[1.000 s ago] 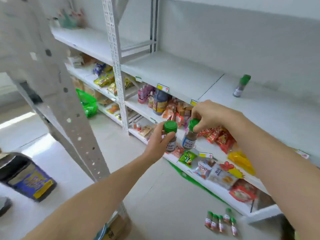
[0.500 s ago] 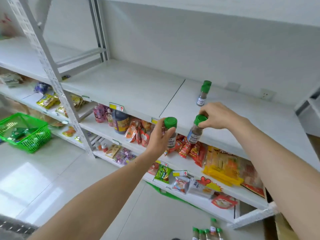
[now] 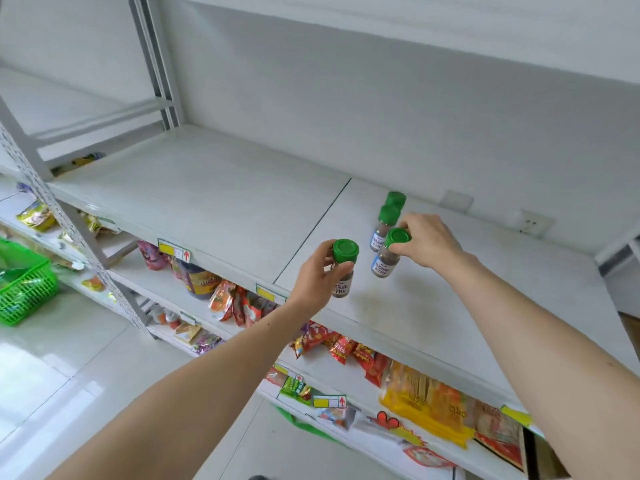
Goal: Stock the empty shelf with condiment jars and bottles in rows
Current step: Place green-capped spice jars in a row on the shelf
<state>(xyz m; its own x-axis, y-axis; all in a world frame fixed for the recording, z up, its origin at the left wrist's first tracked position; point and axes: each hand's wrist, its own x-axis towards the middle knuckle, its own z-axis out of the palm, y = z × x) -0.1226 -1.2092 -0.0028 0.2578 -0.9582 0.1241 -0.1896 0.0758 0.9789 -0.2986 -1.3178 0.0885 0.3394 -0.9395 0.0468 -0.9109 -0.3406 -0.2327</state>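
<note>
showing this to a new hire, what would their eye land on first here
Probably the two green-capped jars in mid-frame: the left hand grips the left jar by its body, and the right hand holds the right jar by its cap, both over the white shelf. Just behind, two more jars already stand in a row on it. Below, bright snack packs crowd the lower shelves.

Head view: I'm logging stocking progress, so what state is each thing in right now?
Left hand: holds a jar by its body.
Left jar: lid on, held above the shelf.
Right hand: grips a jar by its lid.
Right jar: lid on, tilted.
Two back jars: standing, capped.
Shelf: mostly bare.
</note>
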